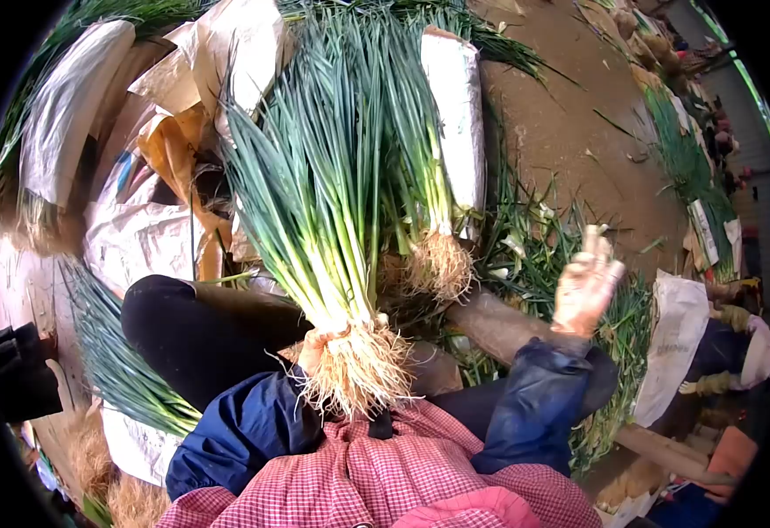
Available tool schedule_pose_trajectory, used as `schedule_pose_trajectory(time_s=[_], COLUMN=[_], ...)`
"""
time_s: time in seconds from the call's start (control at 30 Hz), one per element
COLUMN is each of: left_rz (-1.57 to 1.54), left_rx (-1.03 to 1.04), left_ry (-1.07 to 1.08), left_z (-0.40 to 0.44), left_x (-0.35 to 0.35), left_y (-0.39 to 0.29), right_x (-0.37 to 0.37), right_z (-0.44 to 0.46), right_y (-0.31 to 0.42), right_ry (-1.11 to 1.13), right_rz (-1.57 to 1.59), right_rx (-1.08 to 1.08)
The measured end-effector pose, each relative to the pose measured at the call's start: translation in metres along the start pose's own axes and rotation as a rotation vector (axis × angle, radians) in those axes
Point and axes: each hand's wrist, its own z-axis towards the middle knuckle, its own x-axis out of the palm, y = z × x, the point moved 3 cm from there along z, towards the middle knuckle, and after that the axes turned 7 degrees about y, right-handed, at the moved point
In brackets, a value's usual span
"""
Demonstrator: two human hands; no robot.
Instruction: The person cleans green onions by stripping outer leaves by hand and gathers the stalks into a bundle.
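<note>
A big bunch of spring onions (319, 176) lies across my lap, its leaves pointing away and its pale roots (358, 370) towards my chest. My left hand (313, 349) is closed round the stems just above those roots, which partly hide the fingers. Raised over my right knee is my right hand (583, 289), fingers stretched up and apart, with nothing visible in it. Right of the held bunch rests a second, smaller bunch of spring onions (433, 176), its roots near my shin. Beside this one stands a white wrapped bundle (457, 114).
Loose leaf trimmings (534, 238) litter the ground on my right. Paper sheets and sacks (143, 233) lie at the left, with another onion bunch (125, 352) by my left knee. A white sack (673, 343) lies at right, near another person (728, 352).
</note>
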Motion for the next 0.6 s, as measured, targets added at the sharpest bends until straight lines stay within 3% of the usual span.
schedule_pose_trajectory(time_s=[0.1, 0.17, 0.2, 0.23, 0.3, 0.37, 0.43, 0.5, 0.57, 0.6], left_rz=[0.029, 0.045, 0.142, 0.134, 0.068, 0.005, 0.009, 0.121, 0.074, 0.050], left_rx=[-0.051, -0.043, 0.069, 0.100, 0.097, 0.029, -0.034, -0.086, -0.024, 0.008], left_ry=[0.067, 0.139, 0.043, 0.088, 0.145, 0.264, 0.106, -0.090, 0.085, -0.040], left_z=[0.009, 0.012, 0.011, 0.012, 0.011, 0.018, 0.015, 0.011, 0.007, 0.006], left_x=[0.000, 0.004, 0.006, 0.003, 0.014, 0.036, 0.013, -0.004, -0.050, -0.049], left_y=[-0.001, 0.002, 0.002, -0.001, 0.001, 0.005, -0.005, -0.008, -0.022, -0.021], right_x=[0.015, -0.021, -0.024, -0.016, 0.018, 0.021, 0.036, 0.005, -0.004, 0.008], right_z=[-0.014, 0.005, 0.014, 0.025, 0.021, -0.025, -0.062, -0.078, -0.086, -0.090], right_y=[-0.055, -0.134, -0.165, -0.185, -0.182, -0.177, -0.171, -0.197, -0.206, -0.201], right_ry=[0.073, 0.265, 0.299, 0.345, 0.338, 0.291, 0.531, 0.666, 0.655, 0.635], right_rz=[-1.041, -1.497, -1.916, -2.006, -1.848, -1.107, -1.030, -1.115, -1.590, -1.790], right_rx=[0.457, 0.484, 0.470, 0.642, 0.900, 0.908, 0.983, 0.689, 0.382, 0.229])
